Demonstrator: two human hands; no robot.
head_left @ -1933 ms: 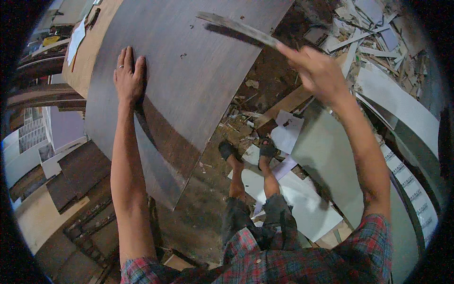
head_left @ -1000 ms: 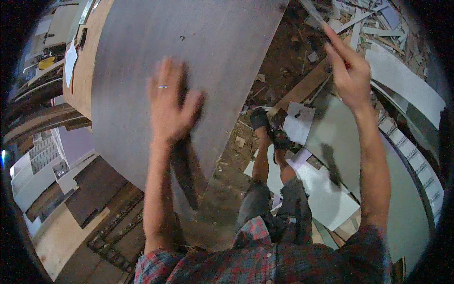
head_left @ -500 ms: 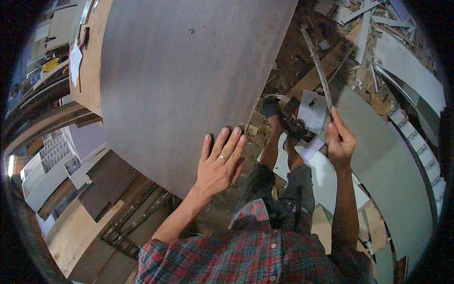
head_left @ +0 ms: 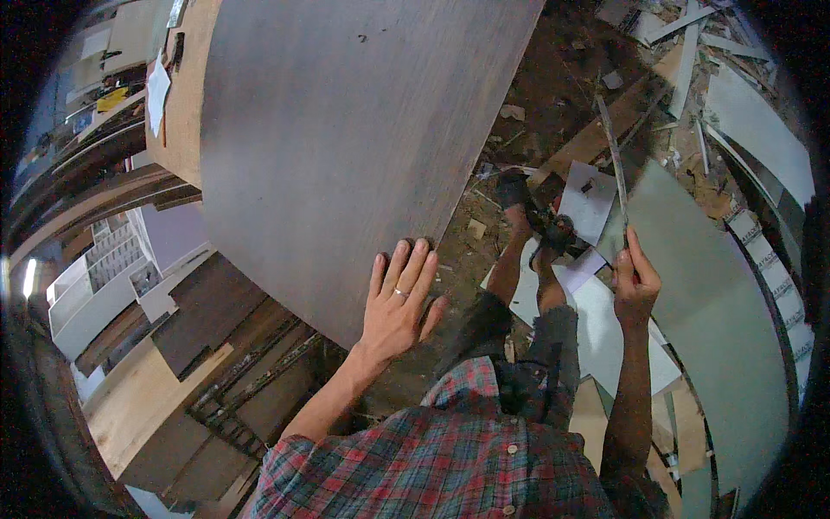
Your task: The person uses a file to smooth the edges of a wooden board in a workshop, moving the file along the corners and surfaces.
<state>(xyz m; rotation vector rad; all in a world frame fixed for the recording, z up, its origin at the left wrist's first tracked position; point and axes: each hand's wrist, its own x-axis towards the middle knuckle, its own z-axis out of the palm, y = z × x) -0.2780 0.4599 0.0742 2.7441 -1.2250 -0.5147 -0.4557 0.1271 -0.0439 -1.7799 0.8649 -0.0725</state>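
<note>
A large grey-brown wood-grain laminate sheet (head_left: 346,130) lies flat in front of me, over a tan board (head_left: 181,112). My left hand (head_left: 399,298) rests flat on its near corner, fingers spread, a ring on one finger. My right hand (head_left: 635,281) is lowered at my right side, shut on a long thin metal strip (head_left: 612,160) that points away from me over the floor. My legs and sandalled feet (head_left: 536,216) stand below, beside the sheet's right edge.
The dirt floor (head_left: 553,86) is littered with offcuts. White and grey sheet pieces (head_left: 718,285) lie at right, with pale strips (head_left: 692,43) at top right. Dark boards and wooden panels (head_left: 207,320) are stacked at lower left, and shelving (head_left: 95,277) stands at far left.
My left hand has slid down the sheet to its near corner. My right hand has come down from overhead to my side, bringing the metal strip with it.
</note>
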